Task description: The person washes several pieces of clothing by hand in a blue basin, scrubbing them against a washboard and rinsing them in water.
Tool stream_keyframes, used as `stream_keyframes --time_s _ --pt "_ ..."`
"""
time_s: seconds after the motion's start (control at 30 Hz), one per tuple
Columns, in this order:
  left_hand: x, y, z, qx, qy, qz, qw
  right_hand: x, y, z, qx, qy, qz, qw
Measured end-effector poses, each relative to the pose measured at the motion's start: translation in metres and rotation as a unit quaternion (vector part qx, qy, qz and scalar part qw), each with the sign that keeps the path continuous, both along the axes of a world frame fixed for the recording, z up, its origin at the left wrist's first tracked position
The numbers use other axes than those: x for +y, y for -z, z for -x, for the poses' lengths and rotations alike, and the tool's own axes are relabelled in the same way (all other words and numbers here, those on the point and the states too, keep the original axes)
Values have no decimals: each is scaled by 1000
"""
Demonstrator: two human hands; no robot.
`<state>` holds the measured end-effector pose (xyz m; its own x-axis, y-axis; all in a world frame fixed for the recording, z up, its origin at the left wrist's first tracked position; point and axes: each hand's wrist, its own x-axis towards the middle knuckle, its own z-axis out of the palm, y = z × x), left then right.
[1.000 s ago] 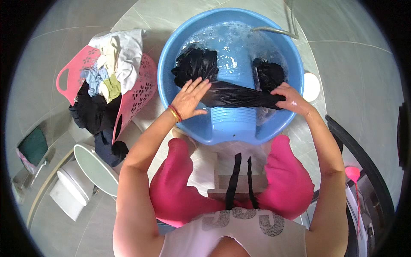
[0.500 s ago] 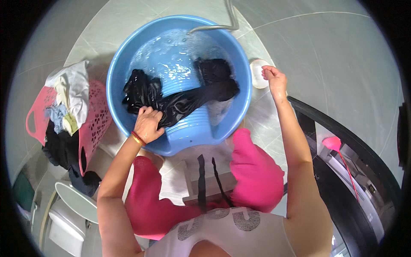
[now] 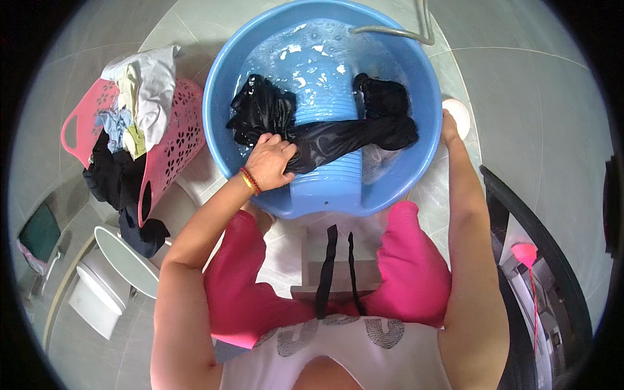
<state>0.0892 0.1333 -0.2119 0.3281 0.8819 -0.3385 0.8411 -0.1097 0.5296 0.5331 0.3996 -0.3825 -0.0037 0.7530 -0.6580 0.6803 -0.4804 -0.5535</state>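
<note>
The left hand [image 3: 270,161] gripped a wet black garment [image 3: 325,127] draped across the ribbed washboard [image 3: 325,175] inside the blue basin [image 3: 221,84]. The right hand [image 3: 450,127] reached a white round object [image 3: 460,116] beyond the rim; its fingers' state could not be told. A pink laundry basket [image 3: 172,140] stood left, and a hose [image 3: 396,29] entered farthest.

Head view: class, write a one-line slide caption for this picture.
Left hand presses a wet black garment on the washboard in a blue basin of soapy water; right hand reaches a white round object.
</note>
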Motion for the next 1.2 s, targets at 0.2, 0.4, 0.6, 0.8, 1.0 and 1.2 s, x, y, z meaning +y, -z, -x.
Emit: stream_keyframes --time_s 0.2,0.4,0.6,0.8,1.0,1.2 --pt "-15 0 8 4 -31 19 999 -17 -76 23 104 130 -61 984" --pt "-22 0 14 -13 -42 8 999 -70 -212 139 327 -10 45 944" --pt "-28 0 17 -7 35 -87 996 -182 -156 306 149 -578 -134 791" --pt "-55 -5 6 35 6 -144 989 -127 -137 254 -20 -614 -210 761" --pt "-51 -15 17 -4 -38 -95 995 -187 -156 270 181 -622 -288 705" --pt "-14 -5 13 41 -185 -202 961 -147 -156 259 11 -528 -395 751"
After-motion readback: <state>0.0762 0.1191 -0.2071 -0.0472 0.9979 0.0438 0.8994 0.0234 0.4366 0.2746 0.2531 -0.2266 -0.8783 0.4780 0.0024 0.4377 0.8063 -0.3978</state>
